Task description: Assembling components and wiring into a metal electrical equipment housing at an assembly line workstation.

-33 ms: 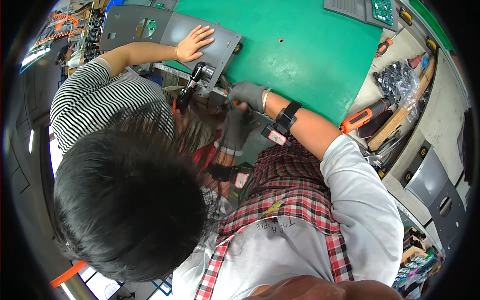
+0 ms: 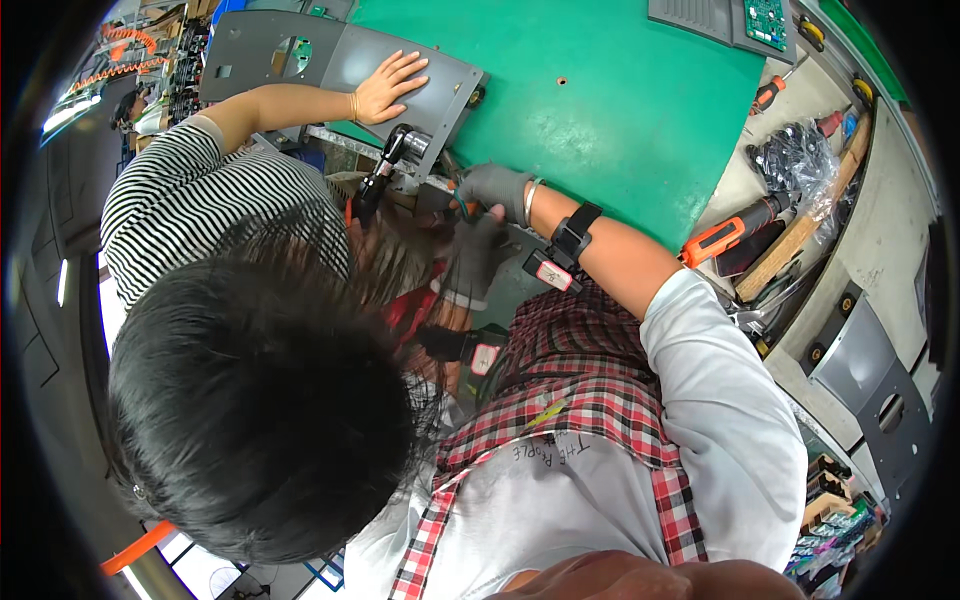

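My right hand [image 2: 493, 190], in a grey glove, is closed on a small tool with a teal-and-orange handle [image 2: 463, 203] by the green tabletop's near edge. Just below it is my left hand [image 2: 474, 262], also gloved, its fingers curled and one bare fingertip pointing up; what it holds, if anything, is hidden. A grey sheet-metal panel [image 2: 350, 62] lies to the upper left. On it rests a co-worker's open hand [image 2: 388, 88]. A black angled power driver [image 2: 377, 182] meets the panel's lower edge; the hand on the driver is hidden.
The co-worker's head [image 2: 255, 410] and striped sleeve [image 2: 160, 190] fill the left side, close to my left arm. On the right lie an orange-and-black power tool [image 2: 735, 232], a screwdriver [image 2: 768, 95], a plastic bag of black parts [image 2: 800, 160] and a wooden strip [image 2: 810, 235].
My left hand has shifted slightly, its fingertip moving a little to the right. My right hand, the co-worker's hand and the driver have stayed put.
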### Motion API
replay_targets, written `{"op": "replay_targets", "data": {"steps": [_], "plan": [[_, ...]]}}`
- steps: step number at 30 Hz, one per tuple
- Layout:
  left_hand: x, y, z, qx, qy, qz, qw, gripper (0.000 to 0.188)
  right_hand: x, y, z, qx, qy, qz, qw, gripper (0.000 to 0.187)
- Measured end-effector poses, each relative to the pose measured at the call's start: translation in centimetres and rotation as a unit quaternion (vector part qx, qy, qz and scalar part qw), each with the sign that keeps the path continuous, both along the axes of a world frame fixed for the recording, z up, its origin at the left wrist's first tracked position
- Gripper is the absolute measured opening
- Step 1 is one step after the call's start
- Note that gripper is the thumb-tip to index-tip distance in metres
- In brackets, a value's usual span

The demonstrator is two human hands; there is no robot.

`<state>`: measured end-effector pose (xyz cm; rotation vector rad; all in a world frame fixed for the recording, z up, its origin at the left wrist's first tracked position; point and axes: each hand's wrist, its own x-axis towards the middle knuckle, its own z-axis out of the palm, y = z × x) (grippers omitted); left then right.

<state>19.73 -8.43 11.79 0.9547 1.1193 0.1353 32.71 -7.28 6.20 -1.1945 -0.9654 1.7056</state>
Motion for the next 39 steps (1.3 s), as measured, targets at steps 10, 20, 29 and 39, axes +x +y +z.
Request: {"op": "replay_targets", "data": {"steps": [10,20,29,39], "plan": [[-3.0,2.0,-5.8,0.447,0.213,-0.387,0.778,0.024,-0.5,-0.6,1.0,-0.133,0.272,-0.108,0.947,0.032],[-4.3,2.3,-8.0,0.469,0.22,-0.542,0.662,0.021,-3.1,1.1,-0.9,0.158,-0.536,0.195,0.806,0.015],[0.0,-1.9,-0.1,0.327,0.132,-0.357,0.865,0.017,-0.5,-3.9,2.1,-0.147,-0.046,-0.064,0.986,0.04],[-2.2,1.0,-2.3,0.545,0.128,-0.571,0.6,0.02,-1.7,-2.5,1.6,-0.127,-0.045,-0.082,0.988,0.036]]}}
